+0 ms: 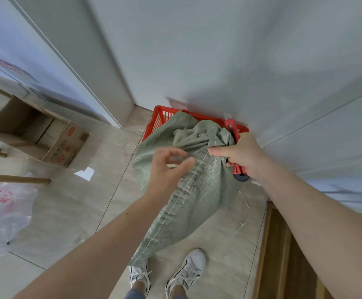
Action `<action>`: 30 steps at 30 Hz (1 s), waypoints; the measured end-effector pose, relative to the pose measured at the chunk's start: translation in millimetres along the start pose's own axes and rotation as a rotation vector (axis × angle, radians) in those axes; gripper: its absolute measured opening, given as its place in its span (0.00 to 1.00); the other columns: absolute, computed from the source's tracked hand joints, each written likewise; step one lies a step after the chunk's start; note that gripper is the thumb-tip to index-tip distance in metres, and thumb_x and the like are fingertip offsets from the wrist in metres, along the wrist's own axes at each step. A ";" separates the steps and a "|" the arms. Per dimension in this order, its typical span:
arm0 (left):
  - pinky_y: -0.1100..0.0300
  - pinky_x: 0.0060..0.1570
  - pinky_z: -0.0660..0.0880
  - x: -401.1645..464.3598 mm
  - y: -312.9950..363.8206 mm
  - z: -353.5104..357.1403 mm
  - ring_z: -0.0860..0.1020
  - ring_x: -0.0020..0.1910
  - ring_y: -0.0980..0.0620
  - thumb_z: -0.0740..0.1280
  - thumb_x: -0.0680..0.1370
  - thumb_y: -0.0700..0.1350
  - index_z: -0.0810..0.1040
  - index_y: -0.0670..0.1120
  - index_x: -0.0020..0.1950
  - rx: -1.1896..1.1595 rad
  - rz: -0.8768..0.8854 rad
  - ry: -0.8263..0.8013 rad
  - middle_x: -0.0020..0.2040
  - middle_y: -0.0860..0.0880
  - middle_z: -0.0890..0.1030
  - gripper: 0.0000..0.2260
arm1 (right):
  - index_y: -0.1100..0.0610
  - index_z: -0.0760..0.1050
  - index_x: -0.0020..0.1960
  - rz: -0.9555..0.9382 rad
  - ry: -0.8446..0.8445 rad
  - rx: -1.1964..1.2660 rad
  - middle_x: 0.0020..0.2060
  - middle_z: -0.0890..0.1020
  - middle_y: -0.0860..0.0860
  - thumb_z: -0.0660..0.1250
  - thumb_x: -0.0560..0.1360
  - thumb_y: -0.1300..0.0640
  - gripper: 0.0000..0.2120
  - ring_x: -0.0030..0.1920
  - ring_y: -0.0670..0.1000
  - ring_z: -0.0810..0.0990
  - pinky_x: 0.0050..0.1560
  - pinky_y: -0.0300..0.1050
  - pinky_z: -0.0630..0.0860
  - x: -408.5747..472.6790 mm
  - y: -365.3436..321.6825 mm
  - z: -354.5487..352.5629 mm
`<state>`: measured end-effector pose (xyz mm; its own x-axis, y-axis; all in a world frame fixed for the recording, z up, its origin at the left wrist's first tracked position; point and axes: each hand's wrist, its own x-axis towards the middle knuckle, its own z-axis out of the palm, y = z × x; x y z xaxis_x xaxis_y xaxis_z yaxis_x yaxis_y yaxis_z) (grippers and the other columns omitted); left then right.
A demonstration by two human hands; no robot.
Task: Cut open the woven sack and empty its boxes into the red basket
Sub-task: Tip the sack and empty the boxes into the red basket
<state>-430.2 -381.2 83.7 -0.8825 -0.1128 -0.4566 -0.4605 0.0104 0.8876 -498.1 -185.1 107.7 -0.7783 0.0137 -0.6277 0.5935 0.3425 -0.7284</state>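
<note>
A grey-green woven sack with a white stitched seam hangs in front of me, its upper end over the red basket that stands on the floor against the wall. My right hand grips the bunched top of the sack together with a red utility knife. Just left of the seam, my left hand hovers with its fingers curled and apart, holding nothing firmly. No boxes from the sack are visible.
An open cardboard box lies on the tiled floor at the left. A white plastic bag and wooden poles are at the far left. A wooden cabinet stands at the lower right. My white shoes are below the sack.
</note>
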 end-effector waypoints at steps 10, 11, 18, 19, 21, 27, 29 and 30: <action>0.55 0.36 0.72 -7.2 -5.7 2.1 0.72 0.36 0.47 0.70 0.79 0.41 0.77 0.40 0.41 -0.009 -0.088 -0.042 0.35 0.43 0.75 0.09 | 0.61 0.78 0.44 0.036 0.068 0.128 0.38 0.81 0.56 0.82 0.64 0.61 0.15 0.34 0.51 0.74 0.28 0.41 0.72 1.7 -15.3 -10.3; 0.53 0.38 0.73 -5.0 1.7 2.7 0.73 0.37 0.47 0.70 0.79 0.41 0.77 0.41 0.41 -0.059 -0.094 -0.035 0.36 0.42 0.75 0.08 | 0.59 0.79 0.45 0.004 0.054 0.058 0.41 0.83 0.54 0.82 0.64 0.60 0.15 0.36 0.50 0.78 0.30 0.40 0.74 0.2 -13.6 -9.9; 0.50 0.40 0.84 26.0 59.2 25.0 0.81 0.34 0.49 0.68 0.81 0.42 0.78 0.44 0.40 -0.322 -0.304 -0.028 0.36 0.46 0.82 0.09 | 0.51 0.79 0.50 -0.115 -0.122 -0.119 0.39 0.84 0.48 0.84 0.60 0.48 0.22 0.32 0.44 0.82 0.33 0.40 0.79 -27.6 -9.2 12.8; 0.47 0.44 0.84 29.5 64.4 27.7 0.82 0.36 0.47 0.67 0.81 0.43 0.79 0.43 0.42 -0.349 -0.321 -0.033 0.38 0.44 0.83 0.09 | 0.52 0.80 0.50 -0.128 -0.104 -0.089 0.38 0.84 0.47 0.84 0.60 0.50 0.23 0.31 0.42 0.81 0.32 0.38 0.78 -28.1 -9.5 15.9; 0.45 0.46 0.83 34.2 69.9 31.2 0.84 0.39 0.44 0.66 0.82 0.44 0.81 0.40 0.45 -0.390 -0.343 -0.057 0.41 0.42 0.84 0.10 | 0.57 0.80 0.49 -0.141 -0.035 -0.033 0.34 0.82 0.47 0.84 0.60 0.52 0.22 0.30 0.43 0.81 0.32 0.38 0.77 -25.0 -7.9 20.7; 0.57 0.39 0.82 31.8 77.5 29.7 0.85 0.36 0.52 0.57 0.85 0.54 0.82 0.41 0.51 -0.346 -0.380 -0.150 0.38 0.47 0.86 0.21 | 0.68 0.79 0.49 -0.132 0.132 0.028 0.37 0.83 0.59 0.82 0.63 0.51 0.25 0.33 0.53 0.83 0.33 0.49 0.83 -16.9 -2.6 27.2; 0.57 0.45 0.82 29.7 75.7 26.8 0.84 0.39 0.53 0.56 0.84 0.56 0.82 0.40 0.55 -0.314 -0.387 -0.189 0.40 0.48 0.86 0.23 | 0.66 0.80 0.49 -0.133 0.135 0.045 0.36 0.83 0.58 0.81 0.65 0.52 0.21 0.34 0.53 0.82 0.36 0.48 0.82 -16.5 -1.3 29.3; 0.54 0.51 0.82 28.9 74.5 24.8 0.84 0.42 0.52 0.56 0.84 0.57 0.83 0.40 0.56 -0.310 -0.390 -0.199 0.41 0.48 0.85 0.23 | 0.67 0.80 0.49 -0.132 0.136 0.052 0.36 0.82 0.58 0.81 0.66 0.52 0.21 0.34 0.53 0.81 0.35 0.47 0.81 -16.3 -0.8 30.0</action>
<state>-492.3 -359.0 135.2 -0.6665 0.1415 -0.7319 -0.7346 -0.2918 0.6125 -479.8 -213.8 110.3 -0.8685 0.0995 -0.4857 0.4915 0.3009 -0.8173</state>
